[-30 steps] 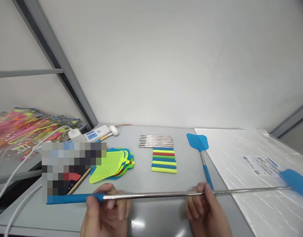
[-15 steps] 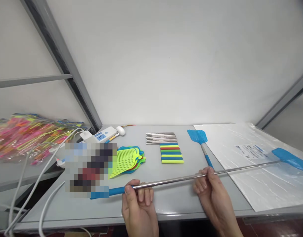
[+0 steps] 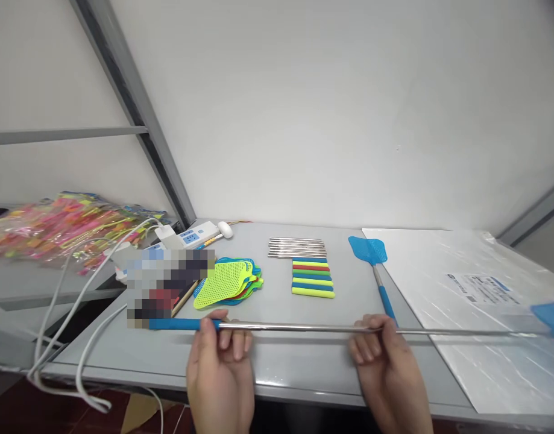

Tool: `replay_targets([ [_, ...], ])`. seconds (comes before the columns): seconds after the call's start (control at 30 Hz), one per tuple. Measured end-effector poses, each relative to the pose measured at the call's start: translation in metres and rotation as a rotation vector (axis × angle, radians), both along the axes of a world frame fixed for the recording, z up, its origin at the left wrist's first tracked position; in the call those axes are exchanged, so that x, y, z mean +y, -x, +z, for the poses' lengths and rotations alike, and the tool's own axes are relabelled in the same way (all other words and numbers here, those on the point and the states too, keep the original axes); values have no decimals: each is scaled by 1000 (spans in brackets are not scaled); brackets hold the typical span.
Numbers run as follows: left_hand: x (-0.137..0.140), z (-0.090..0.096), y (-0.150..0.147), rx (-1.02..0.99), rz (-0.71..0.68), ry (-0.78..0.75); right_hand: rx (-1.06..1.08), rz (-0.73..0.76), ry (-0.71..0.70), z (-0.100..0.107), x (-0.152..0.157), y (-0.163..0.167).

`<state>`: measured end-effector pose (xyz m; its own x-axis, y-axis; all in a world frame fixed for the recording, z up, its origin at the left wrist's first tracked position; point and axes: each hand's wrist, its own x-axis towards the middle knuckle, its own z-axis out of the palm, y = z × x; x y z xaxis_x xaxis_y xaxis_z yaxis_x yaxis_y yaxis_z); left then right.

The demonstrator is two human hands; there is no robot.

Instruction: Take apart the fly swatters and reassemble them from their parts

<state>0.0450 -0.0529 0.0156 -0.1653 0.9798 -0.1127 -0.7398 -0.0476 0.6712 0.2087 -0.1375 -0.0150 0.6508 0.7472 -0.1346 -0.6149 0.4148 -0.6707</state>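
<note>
A long telescopic fly swatter (image 3: 299, 327) with a blue handle and a steel rod lies level across both my hands. My left hand (image 3: 221, 367) grips it where the blue handle meets the rod. My right hand (image 3: 387, 367) pinches the thin rod farther along. Its blue swatter head is at the right edge of the view, above a white package. Just beyond my right hand lies another blue fly swatter (image 3: 378, 277), its rod short. Past my left hand is a pile of perforated swatter heads (image 3: 225, 283), yellow-green on top with blue, red and green beneath.
Several steel rods (image 3: 297, 248) and a row of coloured handle sleeves (image 3: 311, 278) lie mid-table. A white package (image 3: 475, 337) covers the right side. At left are a power strip (image 3: 198, 234), white cables (image 3: 80, 337), a blurred patch and bagged colourful items (image 3: 73, 229).
The held swatter has turned from slanting up to the right to nearly level. My left hand has shifted left along with its handle; the view has moved slightly.
</note>
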Motion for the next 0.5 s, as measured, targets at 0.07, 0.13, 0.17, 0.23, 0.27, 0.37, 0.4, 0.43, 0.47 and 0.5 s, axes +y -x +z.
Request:
replay_targets([
  [0.07,6,2,9,-19,33,-14,60,-107,16,4,0,-2],
  [0.13,9,2,15,-33,45,-17,75,-226,28,8,0,-3],
  [0.17,10,2,16,-38,48,-17,65,-268,30,9,0,-3],
  [0.23,11,1,16,-42,56,-13,39,-281,33,9,-1,-3],
  [0.27,12,1,15,-43,64,-12,32,-260,31,8,-1,-3],
  [0.37,8,1,4,-50,106,-22,36,-200,-4,4,-3,-3],
  [0.4,5,1,-1,-47,111,-20,38,-184,-13,3,-3,-2],
  [0.43,1,1,-8,-44,104,-10,38,-163,-19,3,-3,-1],
  [0.47,-4,0,-14,-40,83,6,35,-138,-20,3,-3,0],
  [0.5,-10,0,-21,-36,51,25,33,-115,-22,4,-3,1],
])
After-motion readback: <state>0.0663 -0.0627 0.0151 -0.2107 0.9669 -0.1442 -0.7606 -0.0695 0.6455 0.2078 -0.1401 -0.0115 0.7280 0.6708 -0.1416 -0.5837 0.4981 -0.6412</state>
